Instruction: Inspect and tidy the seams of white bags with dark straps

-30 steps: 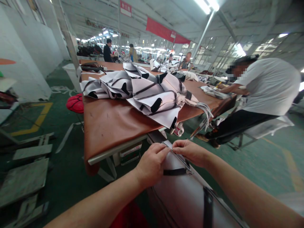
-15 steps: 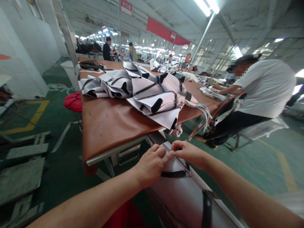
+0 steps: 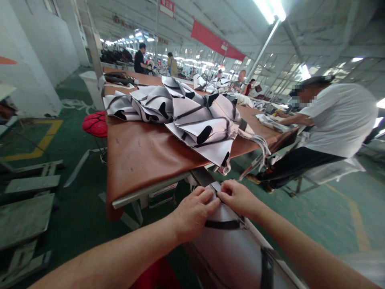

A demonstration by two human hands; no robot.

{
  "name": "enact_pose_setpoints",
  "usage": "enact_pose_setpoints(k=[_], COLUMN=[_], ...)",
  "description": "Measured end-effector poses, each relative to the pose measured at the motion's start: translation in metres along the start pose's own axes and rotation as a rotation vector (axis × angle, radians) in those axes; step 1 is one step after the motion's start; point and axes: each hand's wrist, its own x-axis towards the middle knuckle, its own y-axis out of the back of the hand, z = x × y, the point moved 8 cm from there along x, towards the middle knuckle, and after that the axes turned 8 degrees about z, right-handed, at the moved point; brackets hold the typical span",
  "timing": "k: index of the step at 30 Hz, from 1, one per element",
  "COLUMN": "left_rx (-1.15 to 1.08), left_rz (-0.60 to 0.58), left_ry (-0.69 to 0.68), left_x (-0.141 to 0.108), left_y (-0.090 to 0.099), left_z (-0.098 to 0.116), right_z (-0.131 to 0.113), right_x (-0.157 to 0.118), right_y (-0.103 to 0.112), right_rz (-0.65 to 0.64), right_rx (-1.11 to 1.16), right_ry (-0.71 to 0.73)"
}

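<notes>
From where I'm standing, a hand could come down freely over the bare near-left part of the brown tabletop (image 3: pixel 138 160). Farther across, the white heap (image 3: pixel 189 112) blocks a low sweep, and pale straps (image 3: pixel 261 141) droop past the right edge. Between the left hand (image 3: pixel 192 212) and right hand (image 3: pixel 237 196) there's hardly a gap, with the pale piece (image 3: pixel 225 245) filling it below. Open green floor (image 3: pixel 325 216) separates the right forearm from the bent-over person (image 3: pixel 339 120)

SURFACE: brown-covered table (image 3: pixel 138 160) before you | LANDMARK: white panel pile (image 3: pixel 188 110), on cover | BEYOND PILE, YOUR LEFT: dark bundle (image 3: pixel 118 76) | RIGHT OF PILE: white stack (image 3: pixel 272 123) | PILE'S RIGHT END: straps (image 3: pixel 258 140), overhanging edge
</notes>
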Motion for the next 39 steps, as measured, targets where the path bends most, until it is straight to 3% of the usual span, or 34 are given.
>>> enact_pose_setpoints(k=[6,11,15,19,24,28,32,35,39], left_rx=[-0.072,-0.156,-0.154,-0.027,0.101,0.191,0.29,0.344,0.396], left_rz=[0.04,0.1,0.181,0.117,-0.017,-0.024,-0.029,-0.025,-0.012], left_ry=[0.005,0.024,0.092,0.148,0.1,0.07,0.008,-0.015,0.079], left_x=[-0.004,-0.006,-0.001,0.009,0.014,0.01,0.008,0.015,0.027], left_y=[0.001,0.002,0.006,0.003,-0.005,-0.008,-0.008,0.0,0.017], left_z=[-0.002,-0.008,-0.015,-0.022,-0.026,-0.027,-0.027,-0.036,-0.053], right_z=[0.0,0.011,0.008,-0.002,-0.001,0.01,0.014,0.009,-0.001], right_x=[0.009,0.019,0.022,0.016,-0.001,-0.018,-0.028,-0.02,0.001], right_y=[-0.005,-0.014,-0.014,-0.007,-0.002,-0.006,-0.006,-0.002,-0.004], right_rz=[0.021,-0.042,-0.064,-0.11,-0.192,-0.275,-0.344,-0.291,-0.209], right_rx=[-0.125,-0.105,-0.071,-0.006,0.062,0.263,0.249,0.146,0.113], right_ry=[-0.098,-0.286,-0.314,-0.271,-0.252,-0.301,-0.344,-0.35,-0.381])
